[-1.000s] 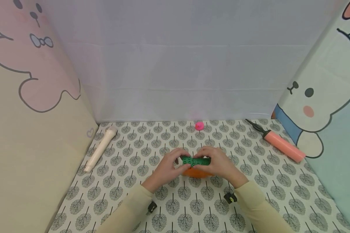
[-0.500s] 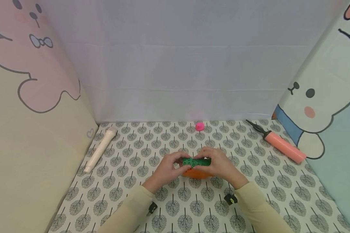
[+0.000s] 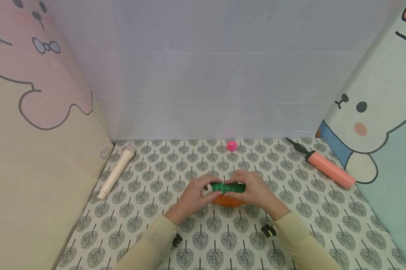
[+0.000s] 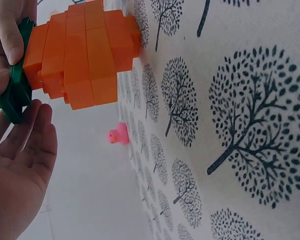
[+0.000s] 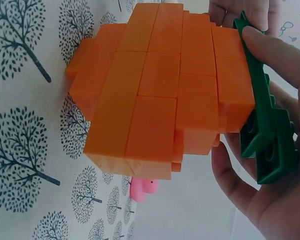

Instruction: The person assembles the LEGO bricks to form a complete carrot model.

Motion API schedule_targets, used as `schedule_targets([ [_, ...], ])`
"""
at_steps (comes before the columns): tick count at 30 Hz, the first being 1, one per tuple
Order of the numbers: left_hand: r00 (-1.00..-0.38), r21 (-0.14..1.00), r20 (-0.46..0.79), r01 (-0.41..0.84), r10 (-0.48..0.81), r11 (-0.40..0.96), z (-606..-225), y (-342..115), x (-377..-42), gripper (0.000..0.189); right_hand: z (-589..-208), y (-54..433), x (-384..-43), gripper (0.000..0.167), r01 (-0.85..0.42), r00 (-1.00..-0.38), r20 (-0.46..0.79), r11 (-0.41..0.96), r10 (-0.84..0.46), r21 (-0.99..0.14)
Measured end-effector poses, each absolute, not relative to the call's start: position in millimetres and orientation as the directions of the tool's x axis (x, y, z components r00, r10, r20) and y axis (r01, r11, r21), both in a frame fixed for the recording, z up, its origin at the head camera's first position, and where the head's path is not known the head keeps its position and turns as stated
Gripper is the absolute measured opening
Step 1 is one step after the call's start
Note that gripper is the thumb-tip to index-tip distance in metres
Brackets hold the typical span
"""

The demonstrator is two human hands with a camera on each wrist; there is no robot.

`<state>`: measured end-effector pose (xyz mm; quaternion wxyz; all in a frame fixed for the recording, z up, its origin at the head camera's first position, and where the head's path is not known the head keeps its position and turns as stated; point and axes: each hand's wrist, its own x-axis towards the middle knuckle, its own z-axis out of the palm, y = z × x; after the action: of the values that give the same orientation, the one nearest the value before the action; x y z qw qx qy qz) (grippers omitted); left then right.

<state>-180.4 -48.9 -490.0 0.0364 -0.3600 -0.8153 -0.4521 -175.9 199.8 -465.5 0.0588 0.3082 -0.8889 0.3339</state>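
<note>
In the head view, a rounded build of orange toy building bricks (image 3: 229,201) stands on the cloth at the centre. Across its top lies a green studded piece (image 3: 219,187) of toy bricks. My left hand (image 3: 193,194) pinches the green piece near its left end, thumb on the near side and fingers on the far side. From the other side my right hand (image 3: 255,190) grips its right part the same way. The right wrist view shows stepped green bricks (image 5: 275,150), partly overhanging the orange bricks (image 5: 157,85). Both hands' fingertips nearly meet at the middle.
Farther back sits a pink toy duck (image 3: 231,146). A cream stick with a wider end (image 3: 116,173) lies at the left, and a pink hand pump with a black nozzle (image 3: 329,168) at the right. Printed cloth walls (image 3: 219,75) enclose the back and sides.
Both hands keep their hold on the green piece over the orange bricks. Only slight shifts of the fingers and the green piece show.
</note>
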Motion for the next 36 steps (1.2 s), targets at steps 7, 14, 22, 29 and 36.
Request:
schedule_targets([
  [7,-0.772,0.748,0.33,0.564,0.543,0.349,-493.5,-47.9,-181.8,0.044,-469.6,214.9,-168.7,0.056,-0.521,-0.845,0.293,0.562,-0.448,-0.643],
  [14,-0.834,0.804,0.19,0.435,0.519,0.405,-501.1,-56.0,-179.2,0.05,-488.7,244.1,-156.5,0.063,-0.382,-0.911,0.211,0.525,-0.355,-0.761],
  [22,-0.854,0.824,0.081,0.348,0.514,0.448,-509.7,-60.7,-179.3,0.042,-505.8,260.1,-152.7,0.051,-0.323,-0.919,0.147,0.484,-0.366,-0.813],
  [29,-0.864,0.835,0.051,0.312,0.501,0.454,-515.0,-59.2,-181.3,0.037,-518.0,263.3,-152.5,0.041,-0.264,-0.93,0.081,0.496,-0.359,-0.827],
  [36,-0.866,0.846,0.022,0.283,0.5,0.452,-515.9,-60.6,-182.6,0.036,-522.1,264.7,-152.0,0.043,-0.226,-0.935,0.067,0.439,-0.349,-0.87],
])
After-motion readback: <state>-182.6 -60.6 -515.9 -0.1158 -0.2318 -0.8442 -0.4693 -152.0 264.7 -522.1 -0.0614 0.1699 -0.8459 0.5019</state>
